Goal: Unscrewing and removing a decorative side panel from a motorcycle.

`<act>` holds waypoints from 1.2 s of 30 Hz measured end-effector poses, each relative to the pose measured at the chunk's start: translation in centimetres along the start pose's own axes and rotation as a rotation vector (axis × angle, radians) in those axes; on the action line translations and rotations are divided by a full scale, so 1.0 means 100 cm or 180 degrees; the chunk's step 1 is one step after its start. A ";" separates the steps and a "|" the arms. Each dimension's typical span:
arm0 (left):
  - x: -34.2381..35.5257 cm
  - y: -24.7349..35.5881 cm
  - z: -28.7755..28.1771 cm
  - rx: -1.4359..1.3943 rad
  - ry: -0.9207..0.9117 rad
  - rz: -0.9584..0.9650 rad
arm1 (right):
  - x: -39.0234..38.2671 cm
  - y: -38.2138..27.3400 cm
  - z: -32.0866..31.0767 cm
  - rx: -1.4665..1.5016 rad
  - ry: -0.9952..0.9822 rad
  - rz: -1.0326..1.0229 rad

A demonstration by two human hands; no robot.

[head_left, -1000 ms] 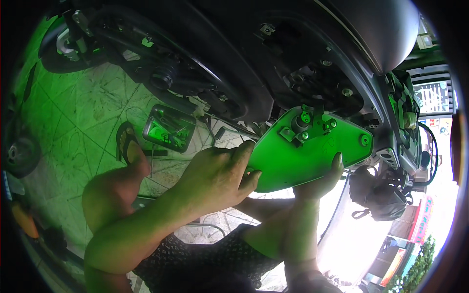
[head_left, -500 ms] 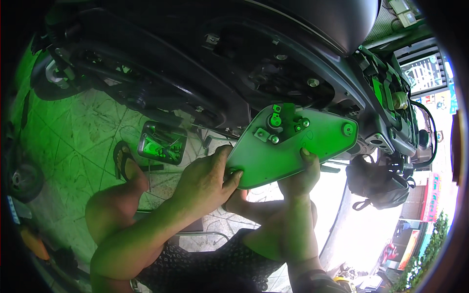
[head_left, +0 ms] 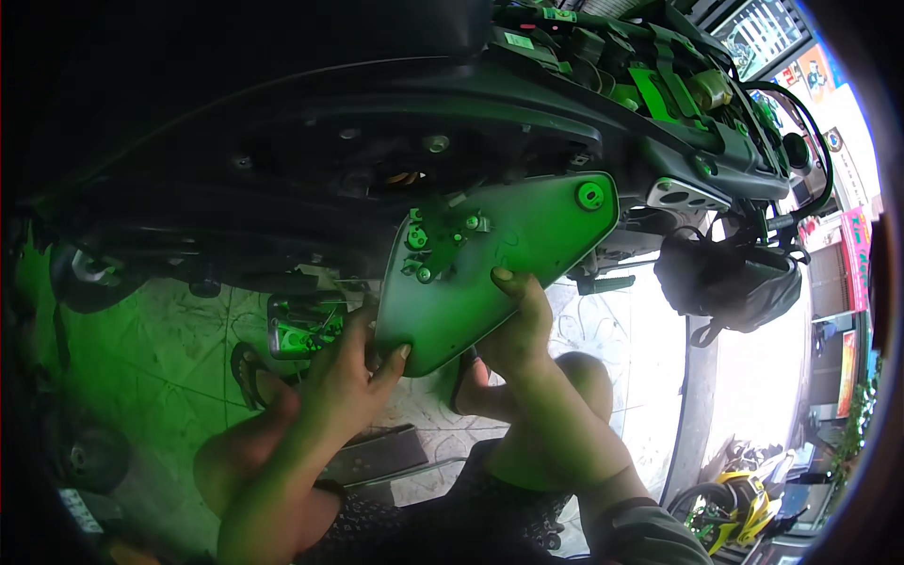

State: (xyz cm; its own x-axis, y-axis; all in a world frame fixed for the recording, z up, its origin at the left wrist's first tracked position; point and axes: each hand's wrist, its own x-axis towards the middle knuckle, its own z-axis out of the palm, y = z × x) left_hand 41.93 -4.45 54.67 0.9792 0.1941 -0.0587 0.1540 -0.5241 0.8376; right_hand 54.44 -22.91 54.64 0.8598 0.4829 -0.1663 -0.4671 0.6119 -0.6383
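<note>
A motorcycle side panel (head_left: pixel 452 306), a flat rounded cover lit green, is tilted between my hands with its inner face toward me. Metal lock-like fittings (head_left: pixel 433 240) sit at its upper left, and a round rubber grommet (head_left: pixel 590 196) is in its top right corner. My left hand (head_left: pixel 348 381) grips the lower left edge, thumb on the face and fingers hidden behind. Along the lower right edge my right hand (head_left: pixel 518 330) is closed, its thumb pressed on the inner face. The panel's upper edge lies close to the dark motorcycle body (head_left: pixel 311 104); whether they touch I cannot tell.
A tray (head_left: pixel 273 330) with tools lies on the tiled floor beside my left foot. Below my hands is a low dark stool or box (head_left: pixel 391 452). A black bag (head_left: pixel 725 282) hangs at the right, and a yellow motorcycle (head_left: pixel 749 504) stands at lower right.
The view has shifted along the motorcycle, showing more of its exposed frame. The panel, still in both hands, appears farther left and more steeply tilted, its right end raised.
</note>
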 end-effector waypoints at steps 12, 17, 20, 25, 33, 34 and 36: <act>0.005 -0.007 0.014 0.0180 0.0221 0.0364 | 0.003 0.001 -0.005 -0.0183 0.0154 -0.0144; 0.003 -0.002 0.009 0.0146 0.0078 0.0115 | 0.003 0.004 -0.011 -0.0298 0.0029 -0.0181; 0.000 -0.001 0.007 0.0258 0.0216 0.0251 | 0.004 0.007 -0.001 -0.0369 -0.0029 -0.0387; -0.004 -0.003 0.001 0.0076 0.0265 0.0352 | -0.001 0.001 -0.001 -0.0926 -0.0279 -0.0305; -0.005 -0.006 -0.032 -0.2175 0.0442 -0.0481 | -0.008 -0.010 0.024 -0.0575 -0.0640 -0.1159; -0.007 -0.004 -0.035 -0.2150 0.0447 -0.0515 | -0.008 -0.009 0.028 -0.0678 -0.0605 -0.1230; -0.007 0.006 -0.040 -0.2802 0.0219 -0.0392 | -0.008 -0.007 0.032 -0.0894 -0.0534 -0.1369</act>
State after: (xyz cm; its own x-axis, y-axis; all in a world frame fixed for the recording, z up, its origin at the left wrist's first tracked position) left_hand 40.85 -1.55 57.37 0.9479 0.2712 -0.1669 0.0729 0.3252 0.9428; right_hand 53.46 -21.68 57.67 0.9057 0.3332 0.2621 0.0128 0.5965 -0.8025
